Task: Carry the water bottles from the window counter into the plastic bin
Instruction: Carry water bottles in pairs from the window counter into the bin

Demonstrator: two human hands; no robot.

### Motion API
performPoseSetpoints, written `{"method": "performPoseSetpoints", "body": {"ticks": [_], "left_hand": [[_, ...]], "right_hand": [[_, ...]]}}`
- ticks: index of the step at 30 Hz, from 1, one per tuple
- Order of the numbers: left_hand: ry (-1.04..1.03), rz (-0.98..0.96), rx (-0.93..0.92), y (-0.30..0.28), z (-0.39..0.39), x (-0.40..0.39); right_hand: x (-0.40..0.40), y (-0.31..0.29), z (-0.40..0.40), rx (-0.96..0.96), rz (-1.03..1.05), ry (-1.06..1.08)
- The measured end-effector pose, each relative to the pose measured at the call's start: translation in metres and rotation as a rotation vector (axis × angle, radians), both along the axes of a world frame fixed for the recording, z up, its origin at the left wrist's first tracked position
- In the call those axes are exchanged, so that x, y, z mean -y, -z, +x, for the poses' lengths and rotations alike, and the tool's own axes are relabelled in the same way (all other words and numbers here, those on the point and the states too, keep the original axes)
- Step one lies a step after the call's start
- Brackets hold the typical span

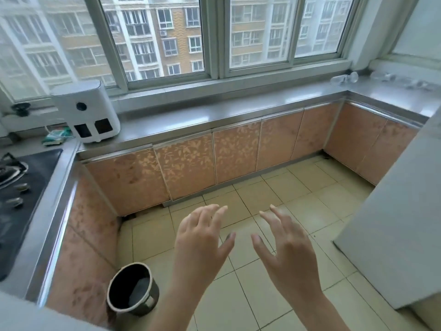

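Note:
Clear plastic water bottles lie on the steel window counter point(214, 115) at the far right: one bottle point(343, 78) on its side near the corner, several more point(403, 81) further right, blurred. A dark round plastic bin point(132, 289) stands on the floor by the left cabinets, with something grey inside. My left hand point(202, 237) and my right hand point(286, 244) hover over the tiled floor, fingers spread, holding nothing, far from the bottles.
A white appliance point(87, 111) stands on the counter at the left corner. A black gas hob point(21, 189) fills the left counter. A white cabinet or fridge point(391, 223) juts in at the right. Orange patterned cabinet doors line the walls around the tiled floor point(286, 194).

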State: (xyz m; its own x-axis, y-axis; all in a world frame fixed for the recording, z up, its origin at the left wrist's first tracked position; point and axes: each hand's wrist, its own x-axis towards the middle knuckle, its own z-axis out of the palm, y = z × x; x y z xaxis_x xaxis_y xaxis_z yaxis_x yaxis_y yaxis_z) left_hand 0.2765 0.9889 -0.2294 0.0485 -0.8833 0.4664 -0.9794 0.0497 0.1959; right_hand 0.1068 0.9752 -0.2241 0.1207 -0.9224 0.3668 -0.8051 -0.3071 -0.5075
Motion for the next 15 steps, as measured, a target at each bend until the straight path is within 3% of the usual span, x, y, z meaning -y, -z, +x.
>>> {"method": "performPoseSetpoints", "body": {"ticks": [8, 15], "left_hand": [[0.174, 0.0, -0.034, 0.011, -0.034, 0.14], [0.227, 0.029, -0.047, 0.018, -0.09, 0.282]], "right_hand": [[0.117, 0.011, -0.044, -0.003, 0.038, 0.179], [0.262, 0.022, -0.092, 0.008, 0.078, 0.19]]}}
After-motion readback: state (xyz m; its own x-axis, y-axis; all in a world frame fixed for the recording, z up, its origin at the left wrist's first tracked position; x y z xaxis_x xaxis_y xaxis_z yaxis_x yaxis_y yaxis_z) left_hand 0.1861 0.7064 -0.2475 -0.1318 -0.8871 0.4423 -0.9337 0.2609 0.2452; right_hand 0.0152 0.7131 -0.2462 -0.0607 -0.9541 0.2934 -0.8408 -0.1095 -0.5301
